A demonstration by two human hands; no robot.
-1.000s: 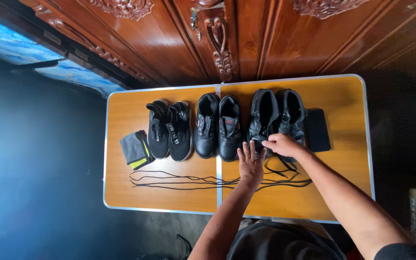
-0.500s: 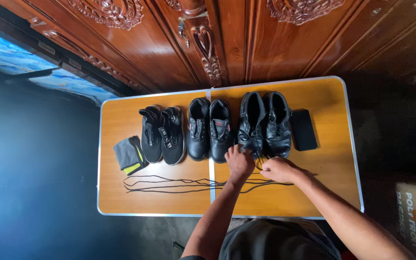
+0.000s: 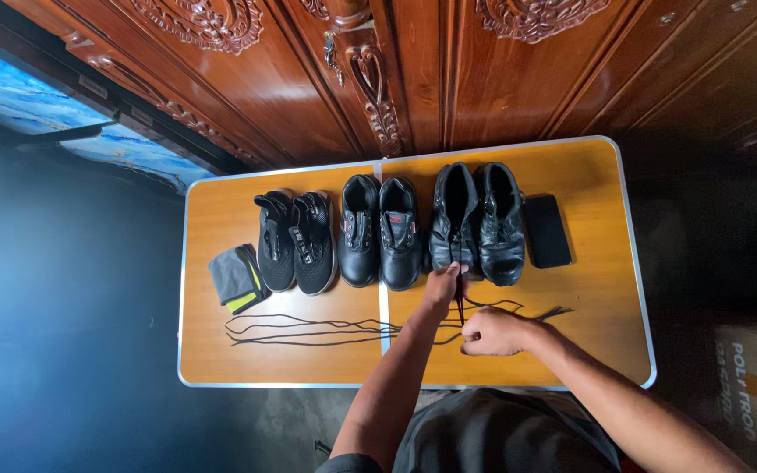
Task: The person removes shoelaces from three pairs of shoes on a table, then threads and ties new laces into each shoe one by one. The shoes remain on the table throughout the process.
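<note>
Wood table, R hand pinching black lace

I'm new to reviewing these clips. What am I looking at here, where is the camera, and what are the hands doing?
There is no machine: a person works bare-handed, filmed from a camera on their head looking down. An orange folding table holds three pairs of black shoes: sneakers, low shoes and ankle boots. A grey cloth lies at one end, a flat black object at the other. Loose black laces lie in front. The left hand touches one boot's toe; the right hand has its grip closed on a lace.
</note>
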